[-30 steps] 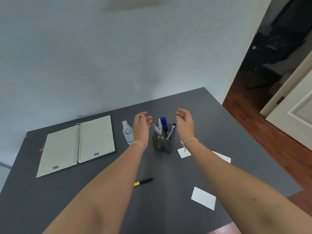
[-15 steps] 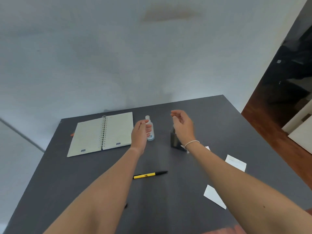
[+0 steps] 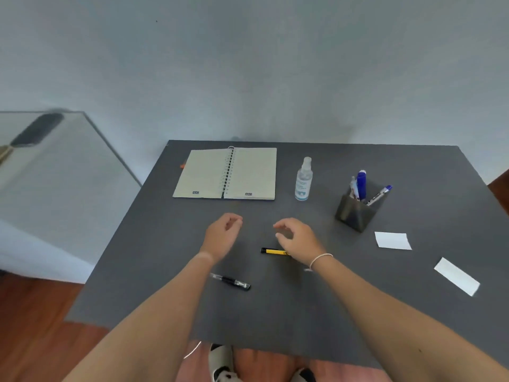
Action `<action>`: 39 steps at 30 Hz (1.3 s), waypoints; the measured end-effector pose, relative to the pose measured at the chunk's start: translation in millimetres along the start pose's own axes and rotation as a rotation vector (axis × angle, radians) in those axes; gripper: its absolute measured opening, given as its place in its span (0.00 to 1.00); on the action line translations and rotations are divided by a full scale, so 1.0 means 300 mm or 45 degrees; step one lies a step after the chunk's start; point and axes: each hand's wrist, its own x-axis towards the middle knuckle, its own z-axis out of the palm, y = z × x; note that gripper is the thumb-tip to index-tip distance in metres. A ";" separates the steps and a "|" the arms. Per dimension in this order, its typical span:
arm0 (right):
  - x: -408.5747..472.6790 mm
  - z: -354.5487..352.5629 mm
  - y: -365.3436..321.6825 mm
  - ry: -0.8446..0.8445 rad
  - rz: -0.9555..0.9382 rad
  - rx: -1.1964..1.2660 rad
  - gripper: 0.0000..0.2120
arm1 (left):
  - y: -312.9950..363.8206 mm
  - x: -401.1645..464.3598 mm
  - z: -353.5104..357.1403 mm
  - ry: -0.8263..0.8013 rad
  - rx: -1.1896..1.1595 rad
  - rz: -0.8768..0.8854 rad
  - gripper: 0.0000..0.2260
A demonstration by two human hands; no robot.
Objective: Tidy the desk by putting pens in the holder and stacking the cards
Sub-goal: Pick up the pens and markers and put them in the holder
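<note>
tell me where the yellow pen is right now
In the head view, the yellow pen lies mid-desk, partly under the right hand, above-right of the black pen.

2 loose pens (image 3: 275, 252) (image 3: 231, 281), 2 cards (image 3: 393, 240) (image 3: 457, 276)

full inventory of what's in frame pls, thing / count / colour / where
desk: 1, dark grey, fills the middle of the view
notebook: 1, spiral-bound, open, pale pages, far left of desk
spray bottle: 1, clear, upright, right of the notebook
pen holder: 1, dark grey, far right of desk
pens in holder: about three, blue and white, standing in it
yellow pen: 1, yellow and black, flat on desk, partly under the right hand
black pen: 1, black and clear, flat on desk by the left forearm
cards: 2 in view, white, apart, right side of desk
glass table: 1, clear, left of desk
left hand: 1, empty, above desk
right hand: 1, empty, over the yellow pen, white band on wrist
</note>
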 end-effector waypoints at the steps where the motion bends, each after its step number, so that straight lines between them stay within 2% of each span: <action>1: 0.000 0.019 0.010 -0.082 -0.014 -0.126 0.12 | -0.031 -0.016 -0.018 -0.046 0.094 0.001 0.03; 3: -0.002 0.048 0.024 -0.208 -0.054 -0.362 0.13 | -0.082 -0.043 -0.048 -0.196 0.324 0.025 0.06; 7: 0.006 0.072 0.028 -0.208 -0.152 -0.616 0.13 | -0.122 -0.077 -0.074 -0.524 0.816 0.115 0.18; 11: 0.020 0.077 0.028 -0.221 -0.188 -0.696 0.11 | -0.145 -0.084 -0.078 -0.610 1.046 0.275 0.23; 14: 0.021 0.081 0.027 -0.202 -0.178 -0.680 0.10 | -0.149 -0.079 -0.076 -0.612 1.094 0.322 0.18; 18: 0.011 0.077 0.020 -0.195 -0.166 -0.630 0.08 | -0.137 -0.069 -0.063 -0.580 1.096 0.384 0.10; 26: 0.010 -0.028 -0.036 -0.032 -0.071 -0.364 0.07 | -0.067 -0.014 0.015 -0.579 1.066 0.436 0.07; 29: 0.010 -0.095 -0.061 0.109 -0.055 -0.230 0.09 | 0.008 0.013 0.053 -0.515 0.902 0.459 0.04; 34: 0.011 -0.264 -0.095 0.419 -0.083 -0.017 0.15 | 0.231 0.060 0.128 -0.317 0.520 0.517 0.11; 39: -0.006 -0.450 -0.120 0.782 -0.108 0.159 0.15 | 0.465 0.085 0.226 -0.176 0.283 0.677 0.11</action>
